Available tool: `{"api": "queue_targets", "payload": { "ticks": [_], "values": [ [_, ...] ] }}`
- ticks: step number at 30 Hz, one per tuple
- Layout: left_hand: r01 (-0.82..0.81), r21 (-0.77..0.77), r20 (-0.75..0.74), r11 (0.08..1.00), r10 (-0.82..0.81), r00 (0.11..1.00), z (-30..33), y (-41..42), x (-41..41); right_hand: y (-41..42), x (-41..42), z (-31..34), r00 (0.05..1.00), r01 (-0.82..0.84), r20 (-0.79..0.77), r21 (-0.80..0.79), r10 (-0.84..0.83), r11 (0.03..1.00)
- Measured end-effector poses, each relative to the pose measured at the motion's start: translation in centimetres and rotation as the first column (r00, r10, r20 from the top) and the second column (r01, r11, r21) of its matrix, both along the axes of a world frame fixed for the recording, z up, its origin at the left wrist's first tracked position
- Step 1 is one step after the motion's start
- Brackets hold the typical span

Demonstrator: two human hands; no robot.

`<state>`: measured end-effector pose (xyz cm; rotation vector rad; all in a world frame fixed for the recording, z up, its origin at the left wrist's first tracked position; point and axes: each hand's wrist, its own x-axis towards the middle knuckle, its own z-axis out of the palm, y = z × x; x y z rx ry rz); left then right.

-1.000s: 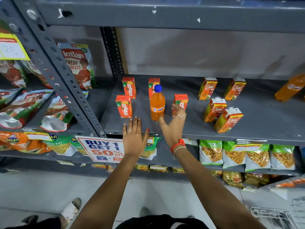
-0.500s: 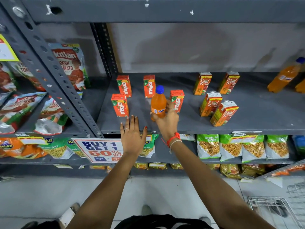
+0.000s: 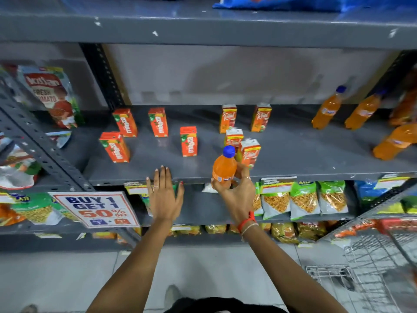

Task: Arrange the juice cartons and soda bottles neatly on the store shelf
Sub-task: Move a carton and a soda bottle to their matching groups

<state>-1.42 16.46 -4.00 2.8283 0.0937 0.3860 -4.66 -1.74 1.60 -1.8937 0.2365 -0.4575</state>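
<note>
My right hand [image 3: 237,195] grips an orange soda bottle [image 3: 223,167] with a blue cap, held upright at the front edge of the grey shelf [image 3: 293,154]. My left hand [image 3: 163,195] lies flat and open against the shelf's front lip. Several orange Maaza cartons [image 3: 115,146] stand on the left part of the shelf, one more Maaza carton [image 3: 188,141] near the middle. Several Real juice cartons [image 3: 228,118] stand right of centre; the nearest Real carton [image 3: 249,152] is just behind the held bottle. Other orange soda bottles [image 3: 326,108] stand at the far right.
A slanted steel upright [image 3: 45,150] borders the shelf on the left, with tomato sauce pouches [image 3: 52,96] beyond it. A "Buy 1 Get 1" sign [image 3: 94,210] and snack bags [image 3: 302,199] hang on the shelf below. A wire basket [image 3: 334,276] sits on the floor, lower right.
My right hand closed on the soda bottle among the Maaza cartons and has carried it right, to the front of the Real cartons. The view shifted right, revealing more bottles.
</note>
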Motion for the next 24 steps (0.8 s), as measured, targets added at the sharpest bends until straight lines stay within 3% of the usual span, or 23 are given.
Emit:
{"api": "queue_targets", "payload": {
  "ticks": [10,15,24],
  "values": [
    [0.299,-0.099,0.092,0.949,-0.291,0.952,0.4,-18.8,-3.0,-16.8,-1.0,0.6,0.963,0.260,0.071,-0.013,-0.258,0.966],
    [0.398,-0.057,0.075,0.916,-0.393,0.916,0.9,-25.1,-1.6,-24.2,0.5,1.5,0.952,0.302,0.068,-0.035,-0.299,0.953],
    [0.369,0.073,-0.043,0.927,-0.367,0.929,2.5,-32.5,4.9,-31.3,4.1,1.6,0.939,0.343,0.023,-0.073,-0.343,0.936]
  ]
}}
